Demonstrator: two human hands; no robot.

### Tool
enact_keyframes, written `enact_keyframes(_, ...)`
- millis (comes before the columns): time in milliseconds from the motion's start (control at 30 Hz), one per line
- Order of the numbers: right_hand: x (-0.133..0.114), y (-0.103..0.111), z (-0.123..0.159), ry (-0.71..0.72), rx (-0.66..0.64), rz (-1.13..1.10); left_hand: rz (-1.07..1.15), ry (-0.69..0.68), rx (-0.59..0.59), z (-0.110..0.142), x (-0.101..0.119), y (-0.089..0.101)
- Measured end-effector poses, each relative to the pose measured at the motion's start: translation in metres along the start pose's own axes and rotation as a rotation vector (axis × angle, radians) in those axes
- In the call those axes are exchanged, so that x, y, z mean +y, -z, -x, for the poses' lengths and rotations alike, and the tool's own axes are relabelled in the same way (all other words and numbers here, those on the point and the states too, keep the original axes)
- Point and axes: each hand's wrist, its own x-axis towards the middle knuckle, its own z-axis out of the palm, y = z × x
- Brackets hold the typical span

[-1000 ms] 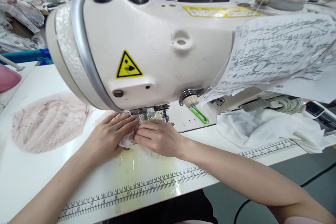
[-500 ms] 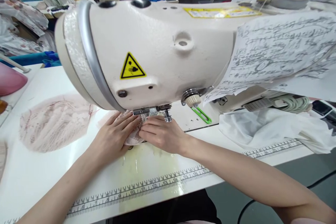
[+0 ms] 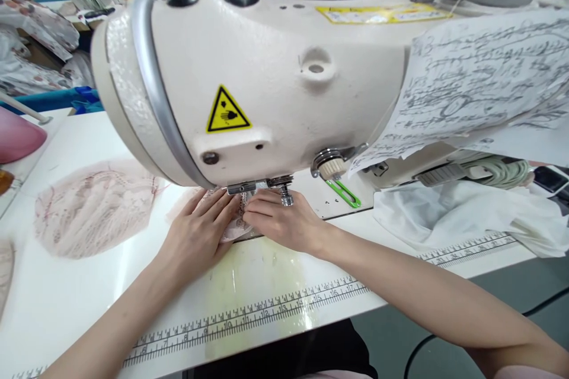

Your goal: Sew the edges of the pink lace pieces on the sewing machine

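Note:
Under the head of a white sewing machine (image 3: 275,83), a pale pink lace piece (image 3: 235,230) lies by the presser foot. My left hand (image 3: 200,222) rests flat on it from the left, fingers stretched out. On the other side, my right hand (image 3: 284,219) has its fingers bent and pressed together at the lace's right edge, close to the needle area. The machine's metal parts hide the needle and some of my fingertips. A second pink lace piece (image 3: 93,207) is spread on the table to the left.
A printed ruler strip (image 3: 249,320) runs along the table's front edge. White cloth (image 3: 457,213) lies at the right. A green slotted piece (image 3: 343,193) sits on the machine bed. Handwritten paper (image 3: 480,77) hangs over the machine arm. Something pink and rounded (image 3: 20,136) stands far left.
Both hands have shifted slightly right in the view, and the machine appears a little shifted too. The lace's front edge under my hands sits slightly farther back.

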Motion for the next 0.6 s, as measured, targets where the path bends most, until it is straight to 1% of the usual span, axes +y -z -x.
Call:
enact_keyframes(100, 0.001, 0.0, 0.0, -0.013, -0.001, 0.047, 0.01, 0.026, -0.006, 0.0, 0.001, 0.0)
enact_keyframes(267, 0.006, 0.002, -0.002, -0.007, -0.016, 0.04, -0.01, 0.043, -0.011, -0.001, 0.003, 0.0)
enact_keyframes(400, 0.009, 0.0, -0.001, -0.014, -0.054, 0.045, -0.039, 0.041, 0.004, -0.002, 0.005, 0.0)
enact_keyframes(600, 0.014, -0.004, 0.002, -0.038, -0.094, -0.096, -0.055, 0.029, 0.041, -0.003, 0.007, 0.001)
